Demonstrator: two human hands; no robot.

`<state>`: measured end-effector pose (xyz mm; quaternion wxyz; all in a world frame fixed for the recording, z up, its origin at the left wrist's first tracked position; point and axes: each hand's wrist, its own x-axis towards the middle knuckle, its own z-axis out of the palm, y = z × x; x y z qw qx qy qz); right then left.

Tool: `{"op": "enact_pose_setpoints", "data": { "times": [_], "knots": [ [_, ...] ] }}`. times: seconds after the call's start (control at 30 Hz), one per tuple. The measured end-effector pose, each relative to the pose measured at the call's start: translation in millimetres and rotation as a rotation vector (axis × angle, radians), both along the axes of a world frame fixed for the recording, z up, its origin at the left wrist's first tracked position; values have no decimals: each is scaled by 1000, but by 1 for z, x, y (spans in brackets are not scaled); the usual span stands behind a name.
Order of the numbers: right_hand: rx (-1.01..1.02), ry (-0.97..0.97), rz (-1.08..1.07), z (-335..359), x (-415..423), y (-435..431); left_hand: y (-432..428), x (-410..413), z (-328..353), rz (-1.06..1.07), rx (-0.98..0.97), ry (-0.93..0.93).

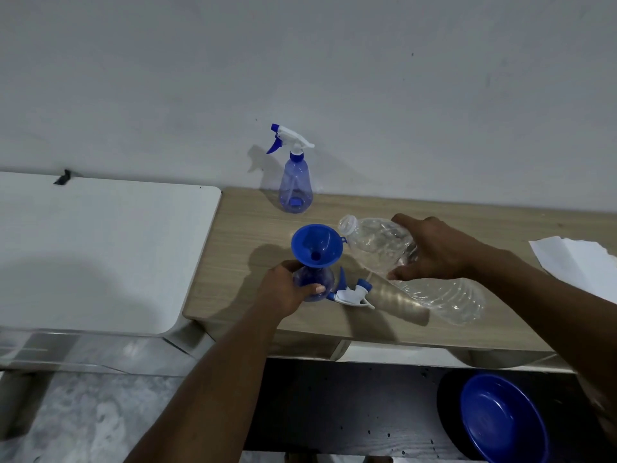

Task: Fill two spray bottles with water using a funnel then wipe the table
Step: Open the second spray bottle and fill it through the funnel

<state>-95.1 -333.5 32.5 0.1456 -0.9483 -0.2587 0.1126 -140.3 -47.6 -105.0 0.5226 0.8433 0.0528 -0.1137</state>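
- We have the left hand (pixel 293 290) wrapped round the belly of the open spray bottle (pixel 315 284), fingers and thumb curled on it, pinning it upright on the tabletop (pixel 253 222).
- The funnel (pixel 317 243) sits in its neck, wide and top-heavy on a light, thin bottle. We judge that low grip right: let go and the pair could tip.
- The right hand (pixel 434 252) clasps the water bottle (pixel 377 242) round its body, tilted, with the uncapped mouth just beside the funnel rim.
- That bottle is thin, ribbed and clear, and we expect it to be soft and squashy. A hard squeeze could make it spurt, so a mid-body hold and a slow tilt look best. How full it is, we cannot tell.
- The sprayer head (pixel 354 294) lies on the tabletop just right of the spray bottle, near the front edge, where it is light and easily knocked off.
- Another clear bottle (pixel 444 300) lies on its side under the right wrist. It is round, so it may roll.
- The second spray bottle (pixel 295 185) stands capped by the wall, well apart from the work.
- White paper (pixel 574 259) waits at the right end, handy for wiping.
- For room, we have open wood behind the funnel. The front edge is close to the left hand, and the left edge meets a white table (pixel 100 245).
- A blue bowl (pixel 500 419) sits below the tabletop, clear of the hands.
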Motion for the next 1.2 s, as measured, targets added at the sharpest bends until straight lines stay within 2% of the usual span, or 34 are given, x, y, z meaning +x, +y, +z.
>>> {"op": "enact_pose_setpoints", "data": {
  "times": [0.47,1.2],
  "knots": [
    [-254,-33,42,17,3,15,2,0,-3,9,-45,6],
    [-334,-12,64,34,7,19,1,0,-1,16,-32,16]
  ]
}}
